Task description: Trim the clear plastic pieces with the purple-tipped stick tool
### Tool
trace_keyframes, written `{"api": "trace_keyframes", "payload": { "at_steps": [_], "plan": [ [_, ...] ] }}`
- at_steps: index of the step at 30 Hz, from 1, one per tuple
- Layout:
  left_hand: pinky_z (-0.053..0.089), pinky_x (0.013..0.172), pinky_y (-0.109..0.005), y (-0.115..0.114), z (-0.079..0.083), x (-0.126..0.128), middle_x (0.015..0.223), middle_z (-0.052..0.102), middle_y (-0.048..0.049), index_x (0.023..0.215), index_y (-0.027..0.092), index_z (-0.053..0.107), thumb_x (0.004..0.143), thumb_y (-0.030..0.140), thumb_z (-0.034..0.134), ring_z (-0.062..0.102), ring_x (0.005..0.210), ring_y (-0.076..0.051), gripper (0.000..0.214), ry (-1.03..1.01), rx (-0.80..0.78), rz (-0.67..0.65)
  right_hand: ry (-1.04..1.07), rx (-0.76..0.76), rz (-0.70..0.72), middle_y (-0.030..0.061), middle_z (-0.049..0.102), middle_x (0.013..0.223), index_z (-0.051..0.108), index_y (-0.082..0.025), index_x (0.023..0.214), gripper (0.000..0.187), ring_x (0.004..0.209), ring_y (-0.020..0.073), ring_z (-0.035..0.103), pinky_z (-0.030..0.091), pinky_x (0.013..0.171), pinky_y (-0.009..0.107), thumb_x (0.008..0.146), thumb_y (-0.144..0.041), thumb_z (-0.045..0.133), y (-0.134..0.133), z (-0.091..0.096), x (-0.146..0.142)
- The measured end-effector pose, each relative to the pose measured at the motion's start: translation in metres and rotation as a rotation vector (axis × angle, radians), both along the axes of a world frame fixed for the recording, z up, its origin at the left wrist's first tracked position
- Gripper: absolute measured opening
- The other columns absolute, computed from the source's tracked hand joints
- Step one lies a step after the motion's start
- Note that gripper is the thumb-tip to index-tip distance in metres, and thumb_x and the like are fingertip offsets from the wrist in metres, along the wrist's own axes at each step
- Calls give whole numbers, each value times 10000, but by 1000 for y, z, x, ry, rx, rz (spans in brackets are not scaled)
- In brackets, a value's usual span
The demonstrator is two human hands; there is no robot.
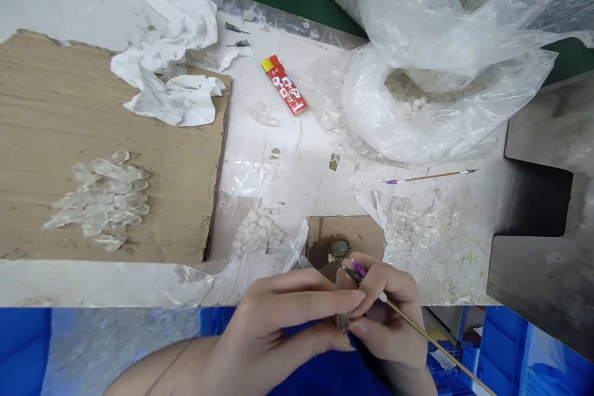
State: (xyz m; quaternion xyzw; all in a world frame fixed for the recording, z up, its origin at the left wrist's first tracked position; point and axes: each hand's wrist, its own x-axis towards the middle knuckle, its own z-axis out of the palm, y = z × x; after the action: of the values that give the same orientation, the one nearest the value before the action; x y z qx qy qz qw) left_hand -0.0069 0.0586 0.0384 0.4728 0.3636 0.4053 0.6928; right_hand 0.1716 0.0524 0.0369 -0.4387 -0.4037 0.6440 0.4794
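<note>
My left hand (288, 318) is closed, thumb and fingers pinching a small clear plastic piece (342, 320) at the table's front edge. My right hand (392, 315) meets it there, closed around a thin brush (431, 340) with a bamboo handle, a dark tip and a purple part. The right fingertips also touch the clear piece, which the fingers partly hide. Just beyond my hands, a small round dish (340, 249) with a beaded-looking rim rests on a piece of cardboard (366, 235).
Looped clear pieces (104, 198) lie heaped on a large cardboard sheet (171, 198) beside crumpled white cloth (180, 93). Small whitish blocks (258, 232), a red lighter (285, 86), a second brush (427, 177), clear scraps (413, 226) and an open plastic bag (417, 130) occupy the table.
</note>
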Motion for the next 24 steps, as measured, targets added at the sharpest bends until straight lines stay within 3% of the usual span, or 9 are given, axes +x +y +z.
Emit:
{"api": "trace_keyframes", "payload": {
  "at_steps": [9, 17, 24],
  "plan": [
    [691, 786, -208, 2, 0, 0, 1041, 871, -54, 1475, 405, 703, 1038, 212, 728, 853, 860, -195, 479, 37, 117, 11, -48, 18, 18, -56, 537, 559, 653, -250, 735, 291, 510, 127, 403, 345, 522, 262, 950, -399, 781, 1, 0, 3],
    [654, 863, -133, 18, 10, -14, 1079, 855, -111, 1358, 148, 766, 1038, 100, 700, 844, 909, -149, 330, 158, 297, -148, -40, -12, 17, -56, 530, 610, 610, -252, 730, 243, 524, 119, 427, 336, 516, 259, 907, -262, 777, -2, 5, 2],
    [672, 853, -152, 10, 10, -15, 1118, 841, -69, 1408, 208, 719, 1075, 132, 653, 834, 916, -143, 348, 211, 330, -189, -20, -35, 10, -55, 497, 674, 593, -255, 762, 207, 549, 117, 406, 332, 506, 241, 837, -130, 740, -7, 4, 0]
  ]
}}
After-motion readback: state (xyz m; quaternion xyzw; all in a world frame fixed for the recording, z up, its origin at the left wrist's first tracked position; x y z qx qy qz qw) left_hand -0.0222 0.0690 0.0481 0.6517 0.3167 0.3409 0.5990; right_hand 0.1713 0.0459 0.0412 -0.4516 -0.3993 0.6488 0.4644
